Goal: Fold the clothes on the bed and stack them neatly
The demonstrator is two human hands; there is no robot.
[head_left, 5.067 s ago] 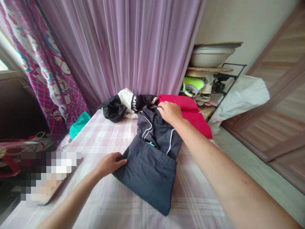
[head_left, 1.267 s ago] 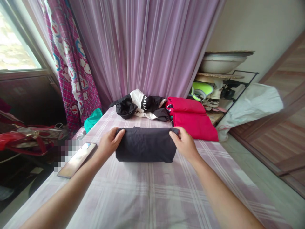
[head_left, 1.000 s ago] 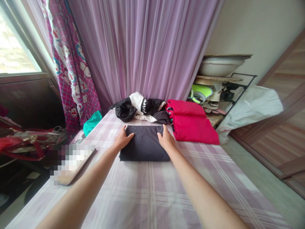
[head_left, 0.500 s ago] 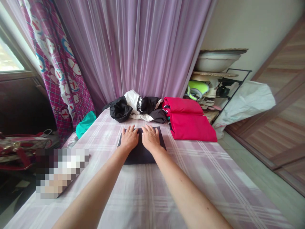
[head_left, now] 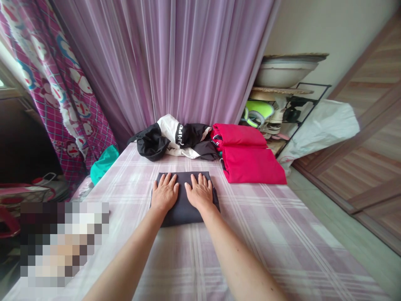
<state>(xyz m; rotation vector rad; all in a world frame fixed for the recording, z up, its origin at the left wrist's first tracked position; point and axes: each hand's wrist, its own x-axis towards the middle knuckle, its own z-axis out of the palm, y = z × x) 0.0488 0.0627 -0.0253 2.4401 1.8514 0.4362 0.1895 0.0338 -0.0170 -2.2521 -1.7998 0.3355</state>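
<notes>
— What does the person wear on the arms?
— Nothing: both forearms are bare to the frame's edge, no sleeves, watch or rings on the left hand [head_left: 165,193] or the right hand [head_left: 200,193], with fingernails short and plain

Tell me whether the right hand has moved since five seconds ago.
Yes. The right hand came back from beside the red clothes and lies flat on the dark garment.
</notes>
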